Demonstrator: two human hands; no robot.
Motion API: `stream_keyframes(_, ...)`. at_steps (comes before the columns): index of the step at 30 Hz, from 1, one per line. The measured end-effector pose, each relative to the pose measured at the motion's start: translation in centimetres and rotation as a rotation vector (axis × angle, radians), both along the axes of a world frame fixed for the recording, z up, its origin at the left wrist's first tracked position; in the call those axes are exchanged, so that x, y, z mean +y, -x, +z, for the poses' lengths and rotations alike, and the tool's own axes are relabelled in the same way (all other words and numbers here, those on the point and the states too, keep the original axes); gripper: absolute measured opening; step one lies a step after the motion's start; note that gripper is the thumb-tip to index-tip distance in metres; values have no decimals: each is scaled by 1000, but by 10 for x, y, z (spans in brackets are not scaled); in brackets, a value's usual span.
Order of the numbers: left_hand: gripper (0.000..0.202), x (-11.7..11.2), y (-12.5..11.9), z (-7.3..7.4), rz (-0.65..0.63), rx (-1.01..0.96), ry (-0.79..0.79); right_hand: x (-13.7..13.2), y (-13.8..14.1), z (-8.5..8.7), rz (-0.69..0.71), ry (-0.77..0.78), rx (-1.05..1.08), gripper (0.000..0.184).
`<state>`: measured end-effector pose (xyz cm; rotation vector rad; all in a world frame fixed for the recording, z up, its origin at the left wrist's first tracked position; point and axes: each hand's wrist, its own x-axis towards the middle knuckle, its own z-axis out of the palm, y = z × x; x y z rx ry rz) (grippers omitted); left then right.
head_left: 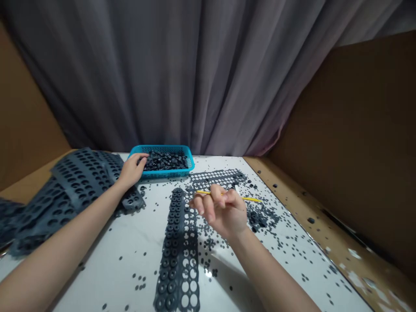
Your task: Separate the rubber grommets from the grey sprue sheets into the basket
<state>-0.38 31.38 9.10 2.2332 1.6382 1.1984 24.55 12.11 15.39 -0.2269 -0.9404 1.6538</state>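
My left hand (pixel 132 169) reaches over the near left corner of a blue plastic basket (pixel 162 174). Its thumb and fingers are apart, with the fingertips over many small black rubber pieces (pixel 165 160) inside. In my right hand (pixel 224 208) a thin yellow stick (pixel 251 199) lies crosswise, pinched by thumb and fingers, palm turned up. Below that hand, a long black perforated rubber strip (pixel 171 255) lies on the white table. Ring-like pieces still sit in its left rows, while the right rows show open holes.
Several stacked black perforated sheets (pixel 78 186) are heaped at the left. Another strip with open holes (pixel 221 175) lies near the basket. Small black discs (pixel 260 216) litter the table's right side. Cardboard walls (pixel 357 130) and a grey curtain (pixel 169 73) enclose the table.
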Motion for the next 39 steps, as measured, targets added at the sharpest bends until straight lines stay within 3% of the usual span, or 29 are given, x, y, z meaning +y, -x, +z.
stream_keyframes(5, 54, -11, 3, 15, 112, 35, 46, 4, -4, 0, -118, 104, -21, 28)
stream_keyframes(8, 36, -30, 4, 21, 13, 208, 166, 7, -4, -2, -161, 112, -65, 32)
stream_keyframes(12, 9, -52, 4, 21, -44, 493, 366, 10, -3, -5, -216, 113, -122, 36)
stream_keyframes(16, 10, -57, 0, 17, 26, 640, 447, 12, -3, -5, -203, 122, -164, 34)
stream_keyframes(20, 9, -57, -2, 15, 31, 633, 458, 13, -4, -5, -206, 127, -187, 33)
stream_keyframes(23, 13, -58, -2, 21, -21, 533, 454, 14, -6, -5, -187, 119, -163, 32)
stream_keyframes(28, 36, -76, -12, 43, -281, 204, 506, 17, -7, -6, -176, 119, -132, 30)
stream_keyframes(29, 37, -83, -16, 46, -345, 70, 553, 18, -6, -7, -185, 119, -133, 30)
stream_keyframes(32, 31, -107, -30, 53, -549, -578, 838, 18, -5, -10, -238, 110, -159, 25)
stream_keyframes(34, 29, -123, -38, 56, -613, -821, 962, 18, -4, -12, -271, 106, -196, 17)
stream_keyframes(36, 27, -134, -43, 58, -635, -878, 979, 18, -3, -14, -288, 110, -233, 9)
stream_keyframes(39, 23, -142, -48, 62, -621, -781, 875, 17, -3, -15, -284, 116, -265, 6)
